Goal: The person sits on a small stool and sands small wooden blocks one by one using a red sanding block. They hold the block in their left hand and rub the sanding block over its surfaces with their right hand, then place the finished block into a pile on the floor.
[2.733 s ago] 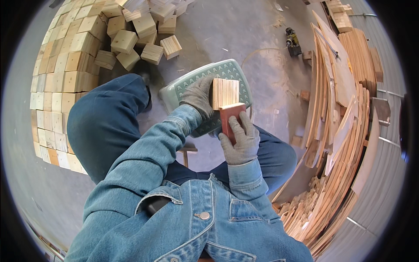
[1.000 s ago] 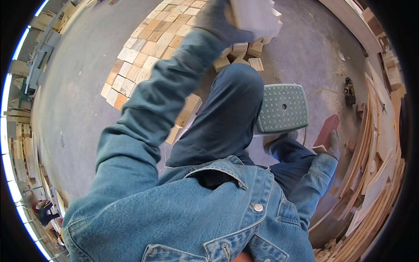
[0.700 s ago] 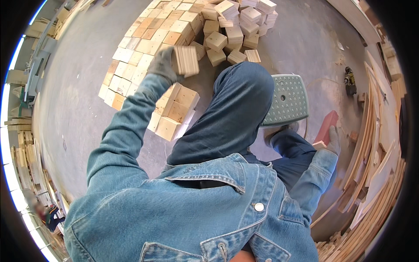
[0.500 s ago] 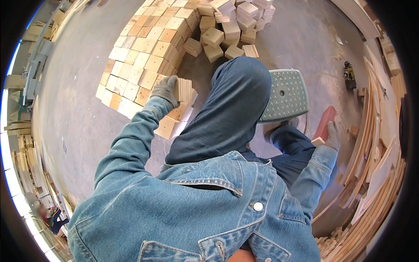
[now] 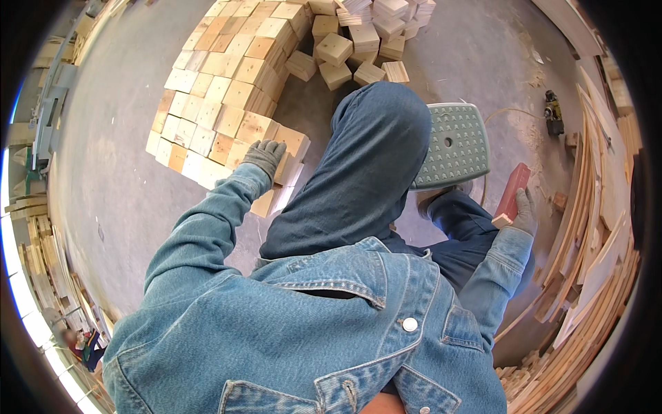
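My left hand [image 5: 264, 157], in a grey work glove, lies with its fingers stretched out on the near end of a stack of pale wooden blocks [image 5: 218, 90]. Its fingertips touch a wooden block [image 5: 294, 142] sitting flat at the stack's right edge. The palm side is hidden. Low at the right, beside my bent leg, my gloved right hand [image 5: 525, 212] is closed around a long red block [image 5: 514, 190] with a bare wood end, tilted up and away from me.
Loose wooden blocks [image 5: 336, 50] lie in a heap beyond my knee. A green plastic step stool [image 5: 455, 148] stands right of the knee. Further right are a yellow-and-black power tool [image 5: 553, 114] with a hose and piled boards [image 5: 586, 276]. More timber [image 5: 48, 265] lines the left.
The block that my left hand held tilted, side grain showing, now lies flat on the stack's edge, with the fingers spread over it. My right hand keeps the red block almost unmoved.
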`<move>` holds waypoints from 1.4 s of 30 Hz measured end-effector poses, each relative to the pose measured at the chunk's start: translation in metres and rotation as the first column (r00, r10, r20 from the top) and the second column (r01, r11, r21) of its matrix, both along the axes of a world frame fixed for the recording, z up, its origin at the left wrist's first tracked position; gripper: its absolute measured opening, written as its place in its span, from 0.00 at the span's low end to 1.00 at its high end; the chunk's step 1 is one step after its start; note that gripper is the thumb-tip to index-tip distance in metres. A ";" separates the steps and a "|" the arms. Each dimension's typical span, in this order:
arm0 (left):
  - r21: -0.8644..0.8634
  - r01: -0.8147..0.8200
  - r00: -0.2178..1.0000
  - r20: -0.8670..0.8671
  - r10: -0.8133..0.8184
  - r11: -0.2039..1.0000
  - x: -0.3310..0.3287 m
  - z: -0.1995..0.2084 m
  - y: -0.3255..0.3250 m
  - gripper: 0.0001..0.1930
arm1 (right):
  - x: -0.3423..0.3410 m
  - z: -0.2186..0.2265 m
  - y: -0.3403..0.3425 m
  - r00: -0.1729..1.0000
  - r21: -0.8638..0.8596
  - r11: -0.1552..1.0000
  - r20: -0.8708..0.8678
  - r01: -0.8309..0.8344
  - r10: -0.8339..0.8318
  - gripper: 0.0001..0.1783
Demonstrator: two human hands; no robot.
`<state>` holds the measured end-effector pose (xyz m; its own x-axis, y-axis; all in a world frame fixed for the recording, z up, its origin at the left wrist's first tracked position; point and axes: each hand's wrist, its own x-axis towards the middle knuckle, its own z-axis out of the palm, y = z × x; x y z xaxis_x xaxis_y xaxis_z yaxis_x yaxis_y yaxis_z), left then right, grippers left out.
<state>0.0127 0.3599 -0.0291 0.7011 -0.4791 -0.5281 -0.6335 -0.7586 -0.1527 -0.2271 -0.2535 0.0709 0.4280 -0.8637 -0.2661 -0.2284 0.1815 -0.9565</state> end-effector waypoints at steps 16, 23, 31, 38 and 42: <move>0.066 0.001 0.999 -0.037 0.001 0.998 0.006 0.006 -0.004 0.53 | 0.002 -0.007 0.000 0.999 -0.035 0.999 -0.037 -0.011 0.010 0.28; 0.123 -0.021 0.992 -0.121 0.036 0.992 0.004 0.013 0.002 0.48 | 0.004 -0.005 0.003 0.999 -0.041 0.999 -0.035 -0.009 0.007 0.29; 0.111 -0.046 0.991 -0.118 0.059 0.993 0.005 0.010 0.000 0.46 | -0.001 -0.015 -0.007 0.999 -0.013 1.000 -0.035 0.001 -0.002 0.29; -0.155 -0.177 0.984 -0.011 0.178 0.972 -0.004 0.005 0.009 0.43 | -0.001 -0.017 -0.009 0.999 -0.031 1.000 -0.049 -0.004 0.002 0.29; -0.318 -0.313 0.942 0.015 0.335 0.895 -0.014 0.001 0.022 0.41 | 0.001 -0.016 -0.007 0.999 -0.023 1.000 -0.039 -0.011 0.010 0.28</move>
